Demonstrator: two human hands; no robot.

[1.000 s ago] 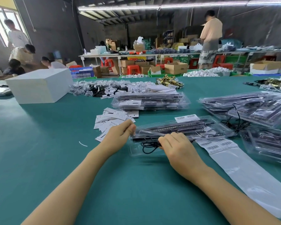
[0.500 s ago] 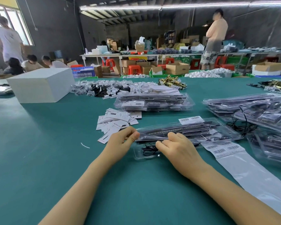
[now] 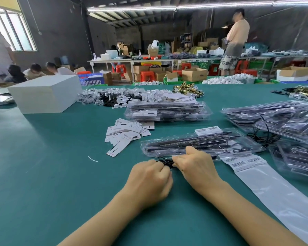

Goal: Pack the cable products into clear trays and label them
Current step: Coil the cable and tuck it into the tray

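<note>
A clear tray (image 3: 199,142) holding dark strips lies on the green table (image 3: 43,166) in front of me, with a barcode label (image 3: 208,130) at its far edge. A thin black cable (image 3: 164,161) sits at the tray's near edge. My left hand (image 3: 149,178) is curled and pinches that cable. My right hand (image 3: 196,164) grips the cable from the other side, its thumb against the tray's front. A strip of barcode labels (image 3: 244,161) on long backing paper lies to the right.
Stacked packed trays stand behind (image 3: 167,110) and at the right (image 3: 283,119). Loose white cards (image 3: 126,132) lie left of the tray. A white box (image 3: 44,94) sits far left. Bagged parts (image 3: 114,96) are piled at the back. People work beyond the table.
My left hand has left the tray's left end and come in toward the right hand at the cable. Both hands have drawn slightly nearer to me.
</note>
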